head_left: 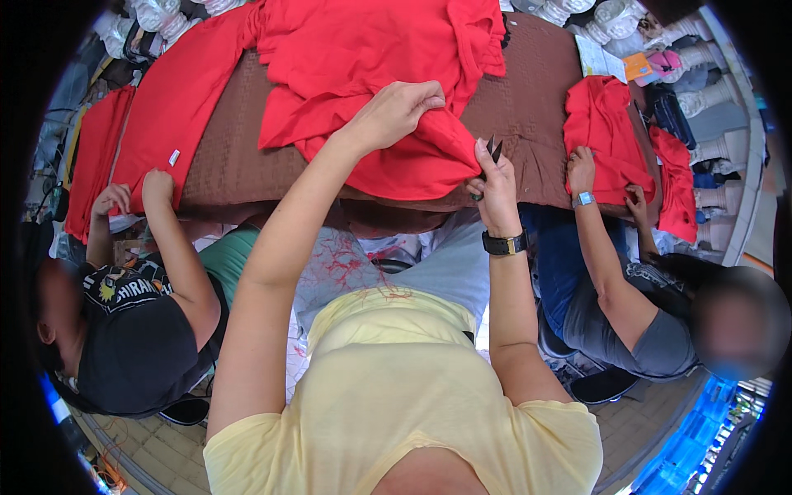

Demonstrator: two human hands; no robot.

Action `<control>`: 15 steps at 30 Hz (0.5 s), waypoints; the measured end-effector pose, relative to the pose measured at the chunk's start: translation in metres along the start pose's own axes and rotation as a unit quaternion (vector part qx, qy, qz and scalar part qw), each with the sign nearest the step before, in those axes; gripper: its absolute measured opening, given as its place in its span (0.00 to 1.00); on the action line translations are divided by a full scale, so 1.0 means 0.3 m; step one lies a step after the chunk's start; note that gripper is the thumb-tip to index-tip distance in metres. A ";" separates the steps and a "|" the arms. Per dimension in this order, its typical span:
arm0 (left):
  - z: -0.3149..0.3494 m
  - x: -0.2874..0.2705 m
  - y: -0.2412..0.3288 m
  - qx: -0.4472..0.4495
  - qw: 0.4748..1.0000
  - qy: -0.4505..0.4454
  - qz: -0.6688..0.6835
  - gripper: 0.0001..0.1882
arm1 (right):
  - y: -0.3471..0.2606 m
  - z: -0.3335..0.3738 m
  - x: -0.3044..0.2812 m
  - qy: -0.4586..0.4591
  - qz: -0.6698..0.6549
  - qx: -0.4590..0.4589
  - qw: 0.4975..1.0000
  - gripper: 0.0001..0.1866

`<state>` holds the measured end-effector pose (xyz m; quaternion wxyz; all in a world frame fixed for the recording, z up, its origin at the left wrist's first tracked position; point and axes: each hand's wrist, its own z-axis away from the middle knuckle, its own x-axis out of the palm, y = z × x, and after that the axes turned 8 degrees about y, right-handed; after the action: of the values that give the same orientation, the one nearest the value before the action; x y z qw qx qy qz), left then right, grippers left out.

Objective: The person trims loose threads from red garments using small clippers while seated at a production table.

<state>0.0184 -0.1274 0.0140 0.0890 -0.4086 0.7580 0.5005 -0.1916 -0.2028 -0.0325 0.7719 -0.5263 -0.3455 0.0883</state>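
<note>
A large piece of red fabric [363,54] lies bunched over the table in front of me. My left hand [394,115] is closed, pinching a raised fold of it. The fold stretches to the right, toward my right hand [497,188]. That hand is closed around small thread snips, whose dark pointed blades [494,148] stick up past the thumb. The fabric's right corner meets the fingers of this hand; whether they also grip it is hidden. A dark watch is on my right wrist.
A brown cloth [528,115] covers the table. Co-workers sit on both sides, handling red fabric [198,91] at left and more red fabric [606,132] at right. Red thread scraps [346,264] lie on my lap. White figures [619,16] stand behind the table.
</note>
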 end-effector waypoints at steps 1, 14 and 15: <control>0.002 -0.014 0.007 -0.006 1.000 -0.005 0.013 0.07 | -0.008 -0.001 0.004 -0.006 -0.004 0.003 1.000 0.08; 0.109 -0.071 0.081 0.093 0.959 0.238 -0.123 0.11 | -0.021 -0.020 0.072 -0.049 0.014 0.040 0.998 0.10; 0.128 -0.052 0.091 0.106 0.966 0.216 -0.094 0.10 | -0.016 -0.019 0.073 -0.046 0.008 0.044 0.998 0.10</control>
<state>-0.0013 -0.0825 0.0227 0.0130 -0.5648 0.7659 0.3070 -0.1727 -0.1983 -0.0199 0.7770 -0.4902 -0.3717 0.1339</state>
